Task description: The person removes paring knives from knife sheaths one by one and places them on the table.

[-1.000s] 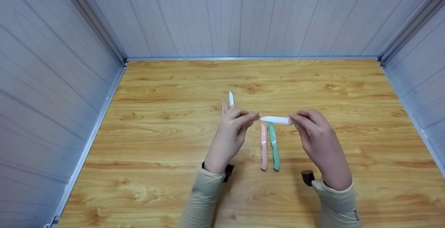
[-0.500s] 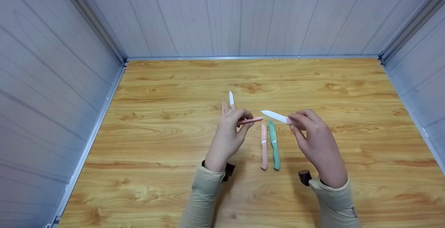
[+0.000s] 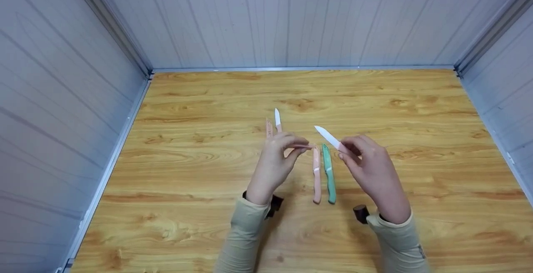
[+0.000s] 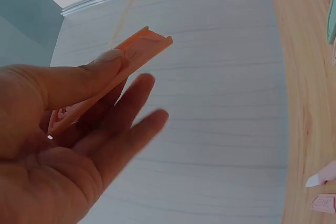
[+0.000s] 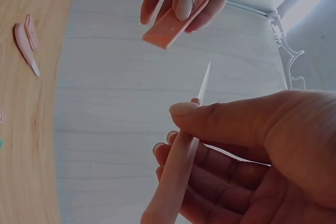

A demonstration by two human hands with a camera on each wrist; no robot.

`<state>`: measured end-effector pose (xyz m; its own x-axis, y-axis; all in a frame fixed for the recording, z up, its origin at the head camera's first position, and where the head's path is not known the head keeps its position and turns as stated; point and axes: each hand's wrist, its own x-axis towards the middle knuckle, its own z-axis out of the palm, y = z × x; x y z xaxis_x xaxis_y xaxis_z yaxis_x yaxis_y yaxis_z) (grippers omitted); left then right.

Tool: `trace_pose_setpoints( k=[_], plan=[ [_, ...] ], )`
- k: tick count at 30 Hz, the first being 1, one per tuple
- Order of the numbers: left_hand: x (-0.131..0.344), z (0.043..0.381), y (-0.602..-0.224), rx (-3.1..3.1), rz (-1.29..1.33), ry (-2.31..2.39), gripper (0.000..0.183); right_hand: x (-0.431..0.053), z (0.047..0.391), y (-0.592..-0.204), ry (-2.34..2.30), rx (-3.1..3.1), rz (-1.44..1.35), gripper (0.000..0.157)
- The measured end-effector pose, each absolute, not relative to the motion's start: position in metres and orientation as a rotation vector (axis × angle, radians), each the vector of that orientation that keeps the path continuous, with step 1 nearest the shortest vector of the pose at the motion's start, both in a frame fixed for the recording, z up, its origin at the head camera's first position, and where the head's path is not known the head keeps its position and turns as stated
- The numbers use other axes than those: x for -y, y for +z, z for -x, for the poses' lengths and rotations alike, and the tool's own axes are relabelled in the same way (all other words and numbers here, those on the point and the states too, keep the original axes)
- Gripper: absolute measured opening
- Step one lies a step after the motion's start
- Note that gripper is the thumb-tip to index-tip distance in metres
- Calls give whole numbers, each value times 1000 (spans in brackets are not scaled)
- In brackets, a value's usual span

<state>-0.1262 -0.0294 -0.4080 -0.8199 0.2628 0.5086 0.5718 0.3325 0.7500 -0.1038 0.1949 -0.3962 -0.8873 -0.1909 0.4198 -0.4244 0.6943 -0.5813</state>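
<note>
My right hand grips the pink handle of a knife; its bare white blade angles up and to the left in the head view. Between thumb and fingers, my left hand pinches a pink knife sheath, its open end facing right in the left wrist view. Blade and sheath are apart. Below the hands, a sheathed pink knife and a sheathed green knife lie side by side. Beyond my left hand are another unsheathed pink knife and a loose pink sheath, both partly hidden by it.
The wooden table is bounded by a pale panel wall at the back and by walls on the left and right. Dark wrist cameras sit by both cuffs.
The knife in my right hand has drawn away from my left hand, its blade tilting upward. My left hand has turned so the pink sheath shows, then tipped it slightly downward.
</note>
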Motion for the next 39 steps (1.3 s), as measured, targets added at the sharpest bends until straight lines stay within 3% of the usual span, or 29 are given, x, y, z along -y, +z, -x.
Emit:
trace_pose_setpoints(
  k=[18,26,39],
  plan=[
    [26,129,-411,2363,747,-1752,29,-189,107,-399,1086,2597,-483,20],
    [23,128,-413,2332,752,-1844,30,-185,106,-400,1089,2617,-491,14],
    [15,130,-418,2427,651,-1793,29,-185,108,-402,1162,2688,-408,23]
  ],
)
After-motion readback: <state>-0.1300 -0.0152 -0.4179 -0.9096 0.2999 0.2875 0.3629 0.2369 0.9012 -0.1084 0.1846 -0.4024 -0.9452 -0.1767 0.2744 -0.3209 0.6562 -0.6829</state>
